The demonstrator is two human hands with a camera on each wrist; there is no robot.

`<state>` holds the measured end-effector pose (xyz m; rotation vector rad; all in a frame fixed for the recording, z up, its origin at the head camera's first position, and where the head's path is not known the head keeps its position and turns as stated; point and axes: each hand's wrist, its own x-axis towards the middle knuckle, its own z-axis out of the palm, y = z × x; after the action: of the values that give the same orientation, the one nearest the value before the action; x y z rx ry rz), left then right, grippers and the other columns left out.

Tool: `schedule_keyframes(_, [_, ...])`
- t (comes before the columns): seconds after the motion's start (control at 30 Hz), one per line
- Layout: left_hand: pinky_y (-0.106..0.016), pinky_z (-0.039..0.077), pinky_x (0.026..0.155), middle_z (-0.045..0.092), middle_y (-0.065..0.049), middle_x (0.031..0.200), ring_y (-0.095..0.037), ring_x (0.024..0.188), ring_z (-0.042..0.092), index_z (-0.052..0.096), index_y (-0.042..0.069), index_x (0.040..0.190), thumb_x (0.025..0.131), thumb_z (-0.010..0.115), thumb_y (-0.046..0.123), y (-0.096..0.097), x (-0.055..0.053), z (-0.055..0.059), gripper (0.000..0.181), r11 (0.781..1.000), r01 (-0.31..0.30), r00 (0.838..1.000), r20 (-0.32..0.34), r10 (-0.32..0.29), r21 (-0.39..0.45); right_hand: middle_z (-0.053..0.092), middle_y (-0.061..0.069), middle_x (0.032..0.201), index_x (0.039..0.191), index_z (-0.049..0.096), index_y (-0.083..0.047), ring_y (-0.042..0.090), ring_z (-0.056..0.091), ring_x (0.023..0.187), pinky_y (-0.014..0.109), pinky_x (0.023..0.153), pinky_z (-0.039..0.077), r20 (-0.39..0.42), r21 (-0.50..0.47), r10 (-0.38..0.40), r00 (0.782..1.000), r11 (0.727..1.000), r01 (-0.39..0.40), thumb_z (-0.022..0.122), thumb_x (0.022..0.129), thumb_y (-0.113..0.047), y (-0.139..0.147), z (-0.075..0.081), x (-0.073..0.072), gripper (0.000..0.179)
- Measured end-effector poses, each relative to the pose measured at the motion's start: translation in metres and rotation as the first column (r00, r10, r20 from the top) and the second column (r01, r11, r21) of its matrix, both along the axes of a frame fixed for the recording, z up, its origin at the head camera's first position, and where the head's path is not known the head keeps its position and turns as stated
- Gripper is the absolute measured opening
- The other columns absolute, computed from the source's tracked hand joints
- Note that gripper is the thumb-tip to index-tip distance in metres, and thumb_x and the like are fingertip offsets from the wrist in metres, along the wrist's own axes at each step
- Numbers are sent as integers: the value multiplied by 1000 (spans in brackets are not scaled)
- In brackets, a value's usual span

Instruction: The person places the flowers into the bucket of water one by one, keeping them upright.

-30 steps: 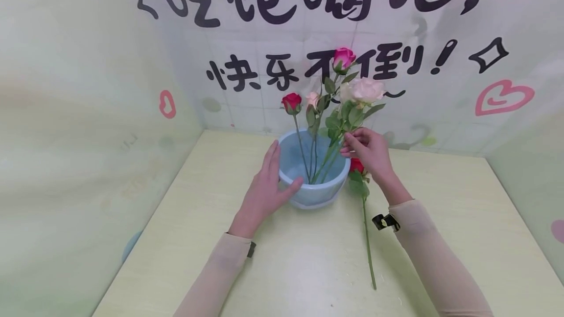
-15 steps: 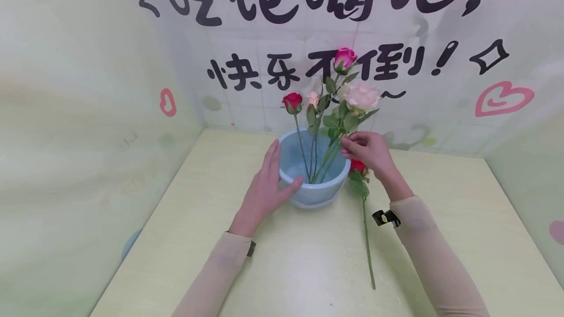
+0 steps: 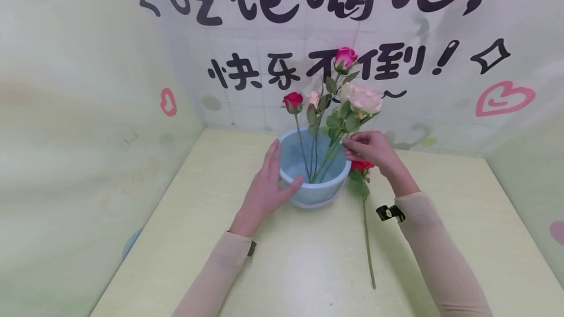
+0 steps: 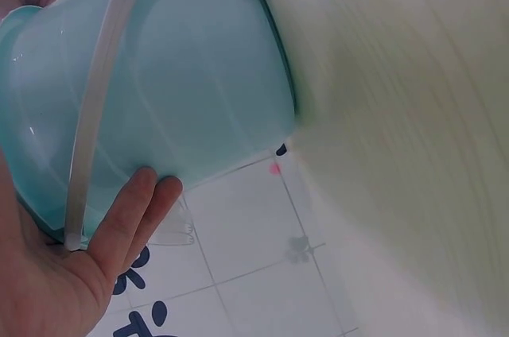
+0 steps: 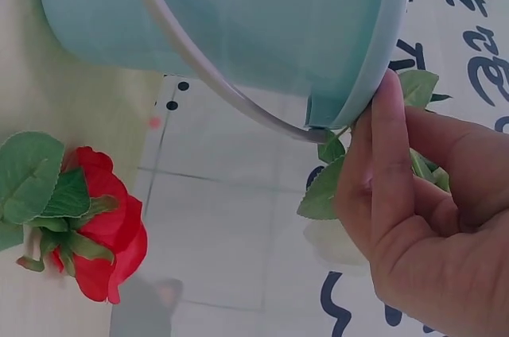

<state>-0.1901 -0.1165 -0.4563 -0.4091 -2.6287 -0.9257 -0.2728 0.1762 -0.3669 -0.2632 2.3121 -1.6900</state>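
A light blue bucket (image 3: 317, 193) stands on the table with several artificial roses upright in it. My left hand (image 3: 262, 192) rests against its left side, fingers straight along the wall and thumb over the front rim. In the left wrist view two fingertips (image 4: 143, 182) touch the outer wall near the handle (image 4: 99, 98). My right hand (image 3: 370, 149), at the bucket's right rim, pinches the green stem of a pale pink rose (image 3: 363, 99). Its bloom leans right above the hand. A red rose (image 3: 293, 102), a small pink rose (image 3: 314, 98) and a magenta rose (image 3: 345, 58) stand beside it.
Right of the bucket, another red rose (image 3: 362, 166) lies on the table (image 3: 291, 268), its long stem pointing toward the front. Behind the table rises a white backdrop (image 3: 246, 111) with large black lettering. Pale fabric walls (image 3: 88, 111) flank both sides.
The pale pink rose and my right hand shifted slightly left and then a little back to the right. My left hand and the bucket stay in place.
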Motion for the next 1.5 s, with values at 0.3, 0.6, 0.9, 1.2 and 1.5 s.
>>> schedule_keyframes(0.3, [-51,57,100,6,4,178,-37,136,57,13,11,170,95,45,81,1,0,-1,108,1000,0,1000,-5,0,4,72,5,85,119,65,16,5,70,72,24,76,63,10,32,11,1000,999,-11,69,104,-18,-1,-2,-4,37])
schedule_keyframes(0.6, [-51,56,101,6,6,178,-36,137,56,13,11,171,95,47,80,0,-1,-2,108,1000,8,1000,-4,-8,17,72,1,80,119,64,18,5,69,69,26,74,63,34,58,-13,999,998,11,70,103,-19,0,-1,-6,40])
schedule_keyframes(0.9, [-53,56,101,7,3,178,-37,137,55,13,11,171,96,48,78,0,0,-1,106,1000,7,1000,-18,-7,10,74,0,80,118,65,17,6,72,70,26,74,63,21,35,-13,1000,999,13,71,103,-19,3,-4,-2,40])
schedule_keyframes(1.2, [-53,56,102,7,5,177,-36,138,54,13,12,171,95,46,79,0,-1,-2,107,1000,1,1000,-16,0,16,73,5,86,121,62,17,8,73,73,26,75,63,-4,-43,-29,1000,999,29,69,104,-21,8,-10,4,42])
schedule_keyframes(1.5, [-52,55,103,6,7,177,-35,140,53,12,12,171,95,47,80,0,-1,-3,107,1000,5,1000,-21,-4,19,65,4,81,115,61,9,11,68,64,30,70,64,-115,-140,-205,972,972,188,64,107,-30,25,-27,20,39])
